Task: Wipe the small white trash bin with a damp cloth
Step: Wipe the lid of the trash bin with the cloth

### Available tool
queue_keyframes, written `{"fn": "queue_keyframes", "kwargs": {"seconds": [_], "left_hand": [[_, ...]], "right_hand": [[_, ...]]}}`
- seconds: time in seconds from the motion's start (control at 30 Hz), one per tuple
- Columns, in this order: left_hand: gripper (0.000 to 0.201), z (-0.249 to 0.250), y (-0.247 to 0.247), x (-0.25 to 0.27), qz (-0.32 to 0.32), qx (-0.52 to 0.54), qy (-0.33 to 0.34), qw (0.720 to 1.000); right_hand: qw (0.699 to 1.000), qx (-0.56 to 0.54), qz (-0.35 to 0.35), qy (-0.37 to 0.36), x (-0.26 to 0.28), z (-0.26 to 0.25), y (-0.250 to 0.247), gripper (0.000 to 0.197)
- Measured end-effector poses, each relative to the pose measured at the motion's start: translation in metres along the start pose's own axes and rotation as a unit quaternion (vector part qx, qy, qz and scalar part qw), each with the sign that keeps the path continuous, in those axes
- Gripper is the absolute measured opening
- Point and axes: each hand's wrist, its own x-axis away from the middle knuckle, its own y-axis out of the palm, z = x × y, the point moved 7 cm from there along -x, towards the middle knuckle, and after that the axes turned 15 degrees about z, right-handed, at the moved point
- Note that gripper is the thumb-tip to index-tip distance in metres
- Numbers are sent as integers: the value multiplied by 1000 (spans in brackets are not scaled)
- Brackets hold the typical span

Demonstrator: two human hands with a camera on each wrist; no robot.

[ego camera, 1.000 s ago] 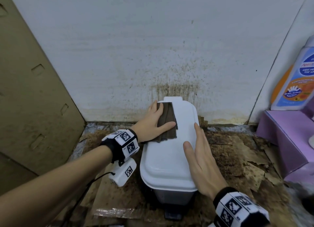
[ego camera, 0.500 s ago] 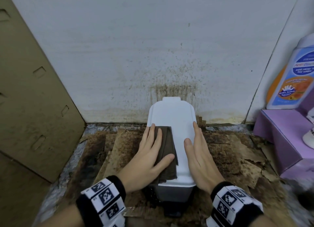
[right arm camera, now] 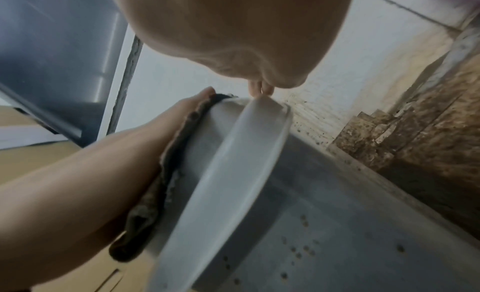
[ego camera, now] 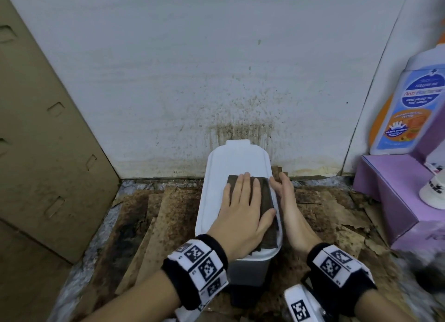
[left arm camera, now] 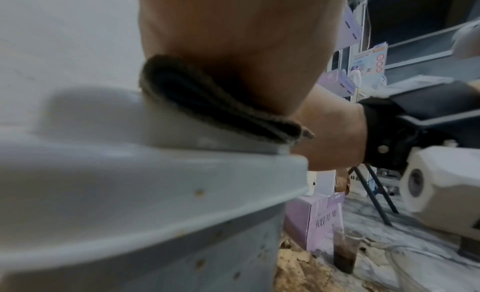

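Note:
The small bin has a white lid (ego camera: 238, 157) and a grey speckled body (right arm camera: 337, 224), and stands on the floor against the stained wall. A folded dark brown cloth (ego camera: 266, 196) lies on the near right part of the lid. My left hand (ego camera: 242, 203) presses flat on the cloth with straight fingers. In the left wrist view the cloth (left arm camera: 221, 111) sits squeezed between my palm and the lid (left arm camera: 130, 173). My right hand (ego camera: 286, 198) lies straight along the bin's right side, with its fingertips (right arm camera: 259, 88) at the lid's rim (right arm camera: 233, 183).
A tall cardboard panel (ego camera: 48, 153) leans at the left. Stained cardboard sheets (ego camera: 163, 213) cover the floor. At the right a purple box (ego camera: 390, 196) carries a wash bottle (ego camera: 407, 109) and a white cup (ego camera: 433, 194). A cup of dark liquid (left arm camera: 345, 253) stands on the floor.
My left hand dragged the cloth from the lid's far left toward the near edge, then onto the middle right. My right hand slid off the lid top to the bin's right side.

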Motion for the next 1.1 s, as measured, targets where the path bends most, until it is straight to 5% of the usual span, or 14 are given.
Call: {"fn": "queue_keyframes", "kwargs": {"seconds": [0.13,0.23,0.33,0.43,0.6,0.73,0.9,1.1], "left_hand": [[69,3,-10,-4,-12,161,-41,986],[66,-22,-39,3,78,307,-112,942],[51,-65,-56,17,195,286,-148,927],[33,-94,-51,34,241,246,-146,927],[36,-93,-35,43,211,192,-86,955],[46,-89,-25,44,175,203,-80,960],[48,-88,-26,44,163,161,-77,970],[48,-89,-24,44,168,207,-93,959]], "right_hand": [[999,30,16,-5,0,-11,-11,88],[990,99,57,-86,12,-39,-12,62],[945,204,86,-241,30,-64,2,48],[911,282,66,-294,40,-64,33,56],[825,451,53,-335,54,-43,61,77],[798,482,77,-353,57,-43,54,75],[815,471,89,-327,53,-39,36,70],[929,285,35,-233,46,-31,20,69]]}}
